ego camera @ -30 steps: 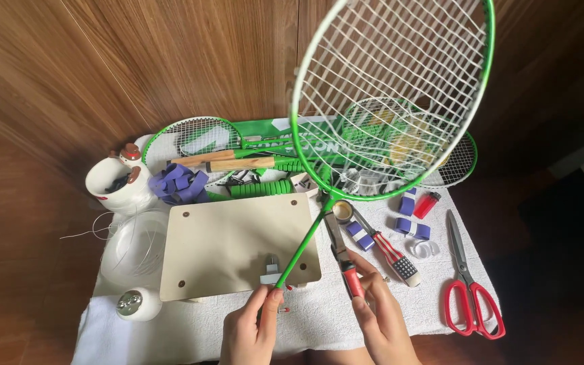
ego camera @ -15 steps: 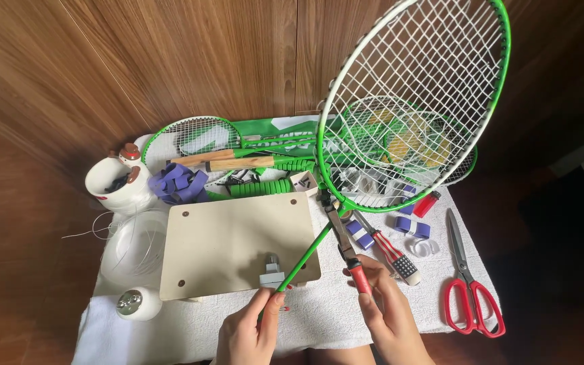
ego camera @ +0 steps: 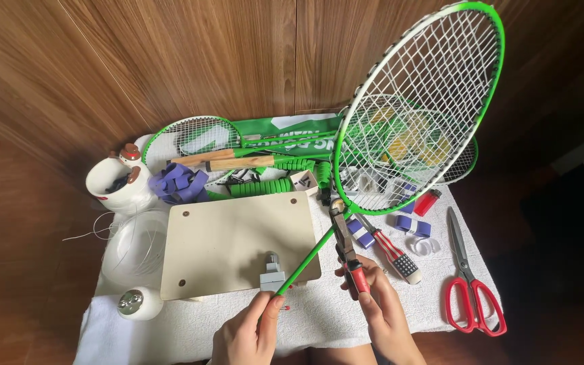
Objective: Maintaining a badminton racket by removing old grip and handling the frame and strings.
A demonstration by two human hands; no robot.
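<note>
Racket held over a crowded table

Green badminton racket (ego camera: 419, 111) tilts up above the white-clothed table (ego camera: 190, 331), before a wood-panelled wall (ego camera: 170, 61). Left hand (ego camera: 248, 334) fingers clench its shaft; right hand (ego camera: 383, 318) grips red-handled pliers (ego camera: 346, 247) at its throat. Beige board (ego camera: 228, 243), red scissors (ego camera: 471, 284) lie below.

view: my head cam | faces: steeply down over my worktop (ego camera: 190, 324) | range: close | other views: none

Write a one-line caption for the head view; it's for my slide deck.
Left hand holds a green racket by its shaft while right hand brings red-handled pliers to its throat.
</note>
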